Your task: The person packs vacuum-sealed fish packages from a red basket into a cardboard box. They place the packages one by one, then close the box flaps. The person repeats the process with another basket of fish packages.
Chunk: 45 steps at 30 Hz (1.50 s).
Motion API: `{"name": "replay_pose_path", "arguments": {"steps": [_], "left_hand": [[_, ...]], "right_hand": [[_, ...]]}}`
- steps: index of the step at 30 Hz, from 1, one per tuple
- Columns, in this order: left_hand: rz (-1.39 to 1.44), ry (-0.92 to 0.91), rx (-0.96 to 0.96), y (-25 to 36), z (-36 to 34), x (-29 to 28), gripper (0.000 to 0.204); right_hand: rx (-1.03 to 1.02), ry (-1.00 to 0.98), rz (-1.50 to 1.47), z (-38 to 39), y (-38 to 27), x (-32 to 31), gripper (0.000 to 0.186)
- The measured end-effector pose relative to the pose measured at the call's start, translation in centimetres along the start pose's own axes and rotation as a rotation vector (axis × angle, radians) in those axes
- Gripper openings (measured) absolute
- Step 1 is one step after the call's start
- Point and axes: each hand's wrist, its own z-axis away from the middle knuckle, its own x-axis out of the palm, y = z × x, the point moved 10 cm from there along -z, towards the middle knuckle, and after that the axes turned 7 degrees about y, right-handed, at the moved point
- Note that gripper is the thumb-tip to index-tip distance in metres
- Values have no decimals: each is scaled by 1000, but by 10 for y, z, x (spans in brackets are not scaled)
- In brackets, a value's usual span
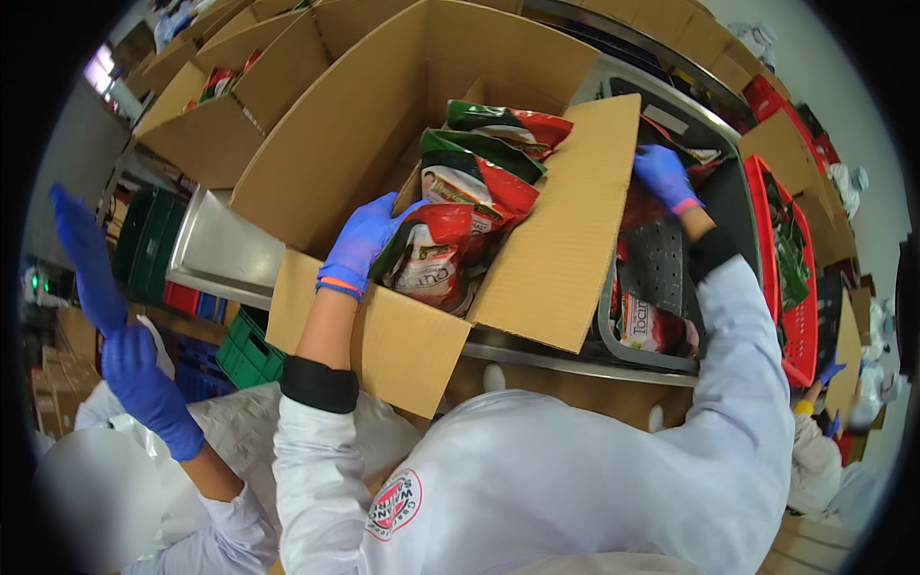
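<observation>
An open cardboard box [565,240] stands in front of me with several red, green and white plastic food pouches [479,177] in a row inside. My left hand [359,244], in a blue glove, reaches over the near left side of the box. Its fingers are closed on the edge of the nearest pouch [431,259]. To the right, beyond the raised flap, my blue-gloved right hand [665,178] is down in a grey perforated crate [661,264]. Its fingers curl onto a dark red pouch [639,206], partly hidden by the flap. Another pouch [652,326] lies at the crate's near end.
A red crate [800,297] with green pouches adjoins the grey one on the right. Another open box [216,125] stands at far left, beside a steel tray [225,249]. A co-worker's blue-gloved hands [144,383] are close by on my left.
</observation>
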Motion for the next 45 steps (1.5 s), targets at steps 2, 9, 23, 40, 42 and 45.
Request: {"name": "replay_pose_path", "arguments": {"steps": [2,9,23,40,42,45], "left_hand": [[-54,31,34,-10,1,1,80],[-244,31,123,3,-3,1,71],[-132,-45,182,6,-1,5,67],[-85,-85,143,-1,-1,2,60],[-84,-93,107,-1,0,1,59],[-99,-103,127,7,5,4,60]], "right_hand": [[-68,363,-212,20,-4,-93,62],[-76,1097,-327,14,29,-345,39],[-479,-319,66,-75,-291,48,60],[-331,-518,-193,-62,-254,38,87],[-427,-570,-308,-17,-295,26,92],[-498,-478,19,33,-290,47,110]]}}
